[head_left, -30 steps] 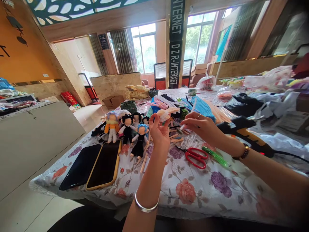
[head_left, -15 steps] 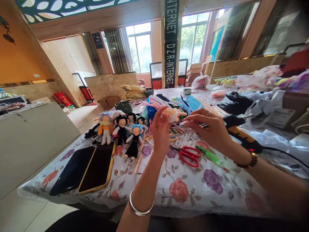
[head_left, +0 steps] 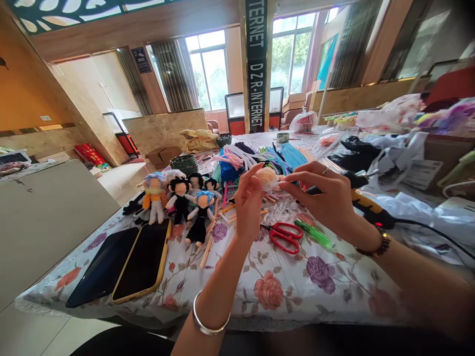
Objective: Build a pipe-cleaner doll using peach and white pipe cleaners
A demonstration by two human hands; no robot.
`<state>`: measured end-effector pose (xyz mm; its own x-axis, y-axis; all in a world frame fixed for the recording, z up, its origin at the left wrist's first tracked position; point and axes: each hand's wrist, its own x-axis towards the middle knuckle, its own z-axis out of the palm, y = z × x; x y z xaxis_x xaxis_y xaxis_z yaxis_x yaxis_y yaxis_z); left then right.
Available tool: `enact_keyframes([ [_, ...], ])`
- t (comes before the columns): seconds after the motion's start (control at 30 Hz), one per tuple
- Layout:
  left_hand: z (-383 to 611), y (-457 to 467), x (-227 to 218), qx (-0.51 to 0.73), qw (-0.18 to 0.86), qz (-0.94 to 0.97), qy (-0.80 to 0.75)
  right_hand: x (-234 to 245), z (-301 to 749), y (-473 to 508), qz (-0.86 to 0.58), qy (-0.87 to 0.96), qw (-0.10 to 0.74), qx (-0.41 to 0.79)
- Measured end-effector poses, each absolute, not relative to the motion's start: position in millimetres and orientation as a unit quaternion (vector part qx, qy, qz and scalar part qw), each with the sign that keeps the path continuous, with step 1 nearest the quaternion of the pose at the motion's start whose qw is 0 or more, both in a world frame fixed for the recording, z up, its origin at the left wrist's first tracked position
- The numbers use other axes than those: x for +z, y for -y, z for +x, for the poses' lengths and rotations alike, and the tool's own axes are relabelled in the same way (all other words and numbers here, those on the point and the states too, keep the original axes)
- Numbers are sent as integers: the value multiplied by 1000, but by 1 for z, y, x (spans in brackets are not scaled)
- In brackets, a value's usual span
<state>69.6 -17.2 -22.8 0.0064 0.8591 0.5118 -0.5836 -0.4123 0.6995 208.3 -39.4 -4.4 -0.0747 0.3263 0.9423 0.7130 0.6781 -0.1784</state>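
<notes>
In front of me, above the table, my left hand (head_left: 249,207) is closed around the side of a small peach and white doll piece (head_left: 267,178) made of fuzzy stems. My right hand (head_left: 326,198) pinches at that piece's right side; a bit of white fuzzy stem shows at its fingertips, mostly hidden. Under the hands lie red-handled scissors (head_left: 285,238) and a green translucent pen-like tool (head_left: 315,233). Several finished fuzzy dolls (head_left: 180,198) stand to the left, some in black and one in a yellow top.
A dark tablet-like slab (head_left: 102,267) and a yellow-cased phone (head_left: 143,262) lie at the front left. Bundles of coloured fuzzy stems (head_left: 293,154) sit behind the hands. A black and yellow glue gun (head_left: 373,207) with a cord rests on the right, near plastic bags (head_left: 361,152).
My right fingertips have moved in from a small distance to the doll piece, bringing the white stem against it. The view has shifted slightly; my left hand keeps its grip.
</notes>
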Motion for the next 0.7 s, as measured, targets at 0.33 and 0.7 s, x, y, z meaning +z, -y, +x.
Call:
enact_keyframes([
  [0.33,70,16,-27,678,501,511,-167,-7,208,38,-360,710,575,-189],
  [0.7,69,17,-30,671,474,542,-176,-7,209,40,-379,709,568,-175],
])
